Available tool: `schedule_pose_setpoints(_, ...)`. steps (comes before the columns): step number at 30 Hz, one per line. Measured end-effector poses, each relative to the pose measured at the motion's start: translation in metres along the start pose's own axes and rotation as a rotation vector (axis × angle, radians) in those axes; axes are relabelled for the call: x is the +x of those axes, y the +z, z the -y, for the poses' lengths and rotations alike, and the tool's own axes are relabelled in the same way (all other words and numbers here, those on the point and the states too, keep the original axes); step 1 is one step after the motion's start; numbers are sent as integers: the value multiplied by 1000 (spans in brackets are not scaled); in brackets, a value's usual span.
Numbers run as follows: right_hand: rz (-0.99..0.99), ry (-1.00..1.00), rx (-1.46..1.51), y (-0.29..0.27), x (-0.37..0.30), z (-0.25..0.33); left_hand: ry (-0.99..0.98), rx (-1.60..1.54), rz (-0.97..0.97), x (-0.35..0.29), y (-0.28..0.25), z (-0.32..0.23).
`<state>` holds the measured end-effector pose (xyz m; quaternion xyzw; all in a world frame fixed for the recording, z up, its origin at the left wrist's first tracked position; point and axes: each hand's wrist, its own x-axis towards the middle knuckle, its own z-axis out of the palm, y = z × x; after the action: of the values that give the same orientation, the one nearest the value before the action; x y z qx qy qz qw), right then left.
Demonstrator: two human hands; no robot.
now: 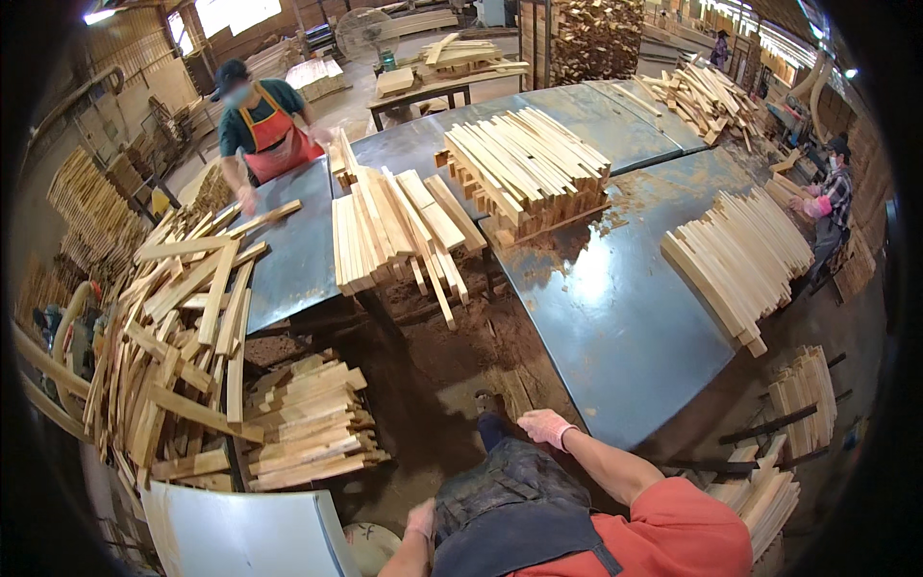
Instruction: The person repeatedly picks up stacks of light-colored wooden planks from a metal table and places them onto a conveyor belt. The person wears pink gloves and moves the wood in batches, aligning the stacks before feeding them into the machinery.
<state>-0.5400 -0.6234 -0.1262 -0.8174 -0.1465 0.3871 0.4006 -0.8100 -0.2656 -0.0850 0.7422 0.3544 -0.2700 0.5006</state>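
The fingers (pixel 530 420) of the right hand (pixel 551 429), in a pale pink glove, look loosely bent just beside the near end of the glossy blue-grey metal desk (pixel 615 361); nothing shows in them, though I can't tell whether they close on something underneath. The left hand (pixel 420 520), gloved alike, hides its fingers, so I can't read those either.

From here, the low stack of rough, pale wooden strips (pixel 312 423) is left of the desk, ahead and to the left of both hands, the left being nearer. Its strips run mostly crosswise, left to right.

The right forearm slants forward and left, ending by the desk; the left hangs low beside the person's lap, farther back from the desk.

Outward, a squared pile of pale sticks (pixel 527 163) stands at the desk's far left, and a row of pale wooden bars (pixel 740 255) lies along its right.
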Motion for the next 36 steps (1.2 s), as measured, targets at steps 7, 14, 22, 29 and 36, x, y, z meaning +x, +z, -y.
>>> schedule_pose_setpoints(7,-274,43,227,-144,173,168,-381,160,-30,-3,-49,59)
schedule_pose_setpoints(14,-525,172,254,-269,343,254,-417,-1038,-55,112,-102,-55)
schedule_pose_setpoints(22,-555,273,245,-299,447,267,-123,-837,-335,186,-170,-289)
schedule_pose_setpoints(29,-574,-7,47,-293,412,347,138,-571,-387,281,-232,-375)
schedule_pose_setpoints(36,-562,-177,-51,-254,429,343,443,-42,-427,399,-307,-531)
